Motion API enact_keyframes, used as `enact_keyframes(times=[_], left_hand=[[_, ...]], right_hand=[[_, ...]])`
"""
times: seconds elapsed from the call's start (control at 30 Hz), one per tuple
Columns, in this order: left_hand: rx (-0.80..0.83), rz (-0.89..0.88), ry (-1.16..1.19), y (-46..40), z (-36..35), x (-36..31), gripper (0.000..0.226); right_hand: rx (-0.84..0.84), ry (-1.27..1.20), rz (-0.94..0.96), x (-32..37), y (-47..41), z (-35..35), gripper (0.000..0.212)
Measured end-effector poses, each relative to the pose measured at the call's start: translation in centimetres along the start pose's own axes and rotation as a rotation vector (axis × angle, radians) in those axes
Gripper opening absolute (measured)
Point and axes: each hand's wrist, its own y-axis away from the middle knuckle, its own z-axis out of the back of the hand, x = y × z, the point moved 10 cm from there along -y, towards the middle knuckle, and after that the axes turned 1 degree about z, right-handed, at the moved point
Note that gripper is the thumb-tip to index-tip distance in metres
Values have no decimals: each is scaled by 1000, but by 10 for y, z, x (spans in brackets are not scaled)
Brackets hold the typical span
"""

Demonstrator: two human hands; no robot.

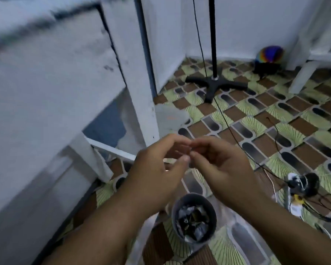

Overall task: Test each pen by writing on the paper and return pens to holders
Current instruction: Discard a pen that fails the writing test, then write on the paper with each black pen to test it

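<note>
No pen, paper or holder shows in this blurred view, which looks down at the floor. My left hand (157, 169) and my right hand (220, 165) are raised together in the middle of the view. Their fingers are curled and the fingertips meet. Whether they pinch something small between them is hidden by blur. Both hands hover above a small grey bin (194, 199).
The grey bin holds crumpled dark scraps. A white table (46, 92) fills the left side. On the patterned tile floor are a black stand base (214, 83), loose cables, a power strip (294, 205), a colourful ball (269, 54) and a white furniture leg (302, 77).
</note>
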Motion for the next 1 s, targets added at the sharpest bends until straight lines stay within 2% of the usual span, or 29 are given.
enact_keyframes(times=[0.13,0.27,0.43,0.57,0.73,0.83,1.0], left_hand=[[-188,-198,-63,42,67,-103,25],[-410,-318,-201,104,142,-180,25],[-650,-330,-451,197,250,-233,24],[-801,-195,-579,270,333,-228,22],[-934,59,-752,371,417,-193,12],[-953,213,-814,425,453,-165,12],[-865,457,-848,474,496,-118,12]], right_hand=[[-47,-95,250,118,-14,-2,19],[14,-131,481,233,-13,-31,21],[181,-167,667,356,-3,-115,20],[397,-151,689,415,9,-205,17],[729,-6,773,469,42,-325,5],[872,128,900,489,71,-388,7],[1024,239,1029,493,104,-467,7]])
